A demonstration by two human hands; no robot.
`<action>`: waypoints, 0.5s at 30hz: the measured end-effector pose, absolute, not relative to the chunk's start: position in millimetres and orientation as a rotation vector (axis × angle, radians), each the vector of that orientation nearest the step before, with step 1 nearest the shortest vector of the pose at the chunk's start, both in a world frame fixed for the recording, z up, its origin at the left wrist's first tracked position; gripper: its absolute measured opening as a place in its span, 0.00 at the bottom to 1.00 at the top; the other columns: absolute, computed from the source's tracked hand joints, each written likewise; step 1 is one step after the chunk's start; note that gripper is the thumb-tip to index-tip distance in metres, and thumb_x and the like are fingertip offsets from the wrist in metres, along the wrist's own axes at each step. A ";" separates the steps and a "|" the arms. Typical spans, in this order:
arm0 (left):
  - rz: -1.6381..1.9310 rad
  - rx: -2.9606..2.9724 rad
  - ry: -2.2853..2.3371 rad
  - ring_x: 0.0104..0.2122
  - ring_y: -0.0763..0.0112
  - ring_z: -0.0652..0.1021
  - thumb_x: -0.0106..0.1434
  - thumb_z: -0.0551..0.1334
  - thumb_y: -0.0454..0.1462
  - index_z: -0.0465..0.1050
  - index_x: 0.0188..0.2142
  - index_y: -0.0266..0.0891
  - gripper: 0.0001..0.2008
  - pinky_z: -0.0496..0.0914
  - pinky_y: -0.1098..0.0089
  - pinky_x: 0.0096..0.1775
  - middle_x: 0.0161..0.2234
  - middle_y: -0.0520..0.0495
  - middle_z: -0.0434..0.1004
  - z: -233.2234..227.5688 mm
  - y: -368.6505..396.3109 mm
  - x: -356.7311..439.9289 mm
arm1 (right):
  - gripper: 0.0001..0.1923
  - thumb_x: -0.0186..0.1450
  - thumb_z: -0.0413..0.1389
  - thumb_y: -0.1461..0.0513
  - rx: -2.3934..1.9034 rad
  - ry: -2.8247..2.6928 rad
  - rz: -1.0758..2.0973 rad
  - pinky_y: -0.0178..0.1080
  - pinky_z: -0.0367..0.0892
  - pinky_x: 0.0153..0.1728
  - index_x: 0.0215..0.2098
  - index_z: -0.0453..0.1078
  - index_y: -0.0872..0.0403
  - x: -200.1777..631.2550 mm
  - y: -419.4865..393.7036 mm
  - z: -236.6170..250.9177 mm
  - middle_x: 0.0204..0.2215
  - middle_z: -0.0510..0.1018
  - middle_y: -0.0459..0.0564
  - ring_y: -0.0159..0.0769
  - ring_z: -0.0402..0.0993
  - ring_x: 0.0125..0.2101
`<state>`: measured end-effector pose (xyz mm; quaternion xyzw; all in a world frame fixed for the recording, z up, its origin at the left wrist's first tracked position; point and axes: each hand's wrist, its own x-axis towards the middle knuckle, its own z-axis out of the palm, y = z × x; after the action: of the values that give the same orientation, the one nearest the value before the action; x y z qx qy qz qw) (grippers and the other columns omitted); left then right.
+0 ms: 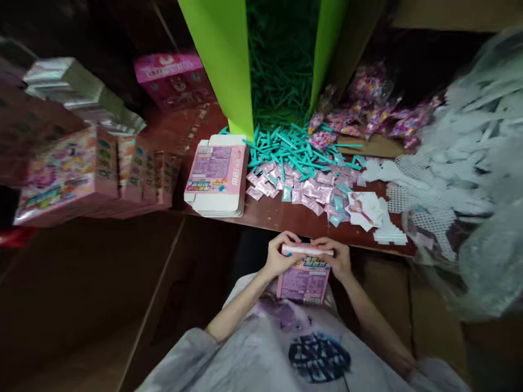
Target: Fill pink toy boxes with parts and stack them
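Observation:
A pink and purple printed box [304, 280] rests against my body, below the table's front edge. My left hand [283, 255] grips its upper left corner, fingers bent over the top end. At the upper right corner my right hand [337, 257] holds the same box, its fingertips on the pale top end. Whether that end is fully closed I cannot tell. On the table in front lies a stack of flat, unfolded pink boxes [218, 171]. Beside the stack are small pink and blue sachets [310, 188] and a heap of teal sticks [286, 147].
Filled pink boxes [73, 169] stand in rows at the left. A green-walled bin [223, 60] of teal sticks stands behind the heap. Bags of colourful beads [368, 111], white cards [362, 209], white mesh boards [425, 185] and a large clear plastic bag [494, 256] occupy the right.

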<state>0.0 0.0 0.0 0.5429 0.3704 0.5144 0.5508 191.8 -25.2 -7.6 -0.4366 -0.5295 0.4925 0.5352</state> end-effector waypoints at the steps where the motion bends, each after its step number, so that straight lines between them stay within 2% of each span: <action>1: 1.199 1.301 0.872 0.33 0.68 0.75 0.46 0.72 0.36 0.62 0.24 0.37 0.17 0.68 0.67 0.36 0.33 0.45 0.74 0.7 -0.9 -2.5 | 0.08 0.56 0.64 0.59 -1.030 -1.301 1.182 0.41 0.70 0.38 0.25 0.70 0.53 192.8 -24.7 -4.6 0.34 0.80 0.50 0.39 0.77 0.36; 6: 1.085 1.414 0.905 0.35 0.67 0.76 0.47 0.72 0.36 0.62 0.22 0.37 0.17 0.69 0.66 0.38 0.35 0.44 0.75 4.9 -7.3 -15.0 | 0.09 0.55 0.64 0.61 -1.030 -1.458 1.176 0.41 0.71 0.35 0.24 0.69 0.53 193.9 -24.6 6.7 0.34 0.80 0.51 0.39 0.77 0.35; 11: 1.001 1.467 0.980 0.35 0.67 0.76 0.51 0.69 0.39 0.61 0.20 0.37 0.17 0.69 0.67 0.38 0.35 0.43 0.75 17.7 -12.2 -17.4 | 0.06 0.56 0.63 0.62 -1.062 -1.539 1.127 0.44 0.72 0.38 0.25 0.70 0.52 193.5 -31.5 11.3 0.35 0.80 0.53 0.42 0.77 0.39; 13: 0.953 1.513 1.061 0.38 0.65 0.77 0.51 0.68 0.39 0.68 0.26 0.37 0.11 0.70 0.66 0.40 0.39 0.42 0.76 31.7 -11.1 -16.4 | 0.05 0.57 0.63 0.62 -1.085 -1.527 1.131 0.45 0.71 0.41 0.30 0.71 0.52 195.3 -35.2 16.9 0.38 0.80 0.54 0.43 0.77 0.41; 15: 0.849 1.632 1.118 0.39 0.64 0.78 0.51 0.69 0.40 0.73 0.37 0.38 0.14 0.70 0.65 0.42 0.41 0.43 0.77 52.5 -8.8 -18.3 | 0.07 0.58 0.61 0.61 -1.100 -1.560 1.145 0.46 0.70 0.45 0.36 0.72 0.51 197.3 -36.9 27.6 0.43 0.78 0.55 0.43 0.75 0.45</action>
<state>-18.3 -8.8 52.5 0.6673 0.4573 0.3472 0.4744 197.3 -36.9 27.6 -0.4432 -0.6287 0.4615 0.4419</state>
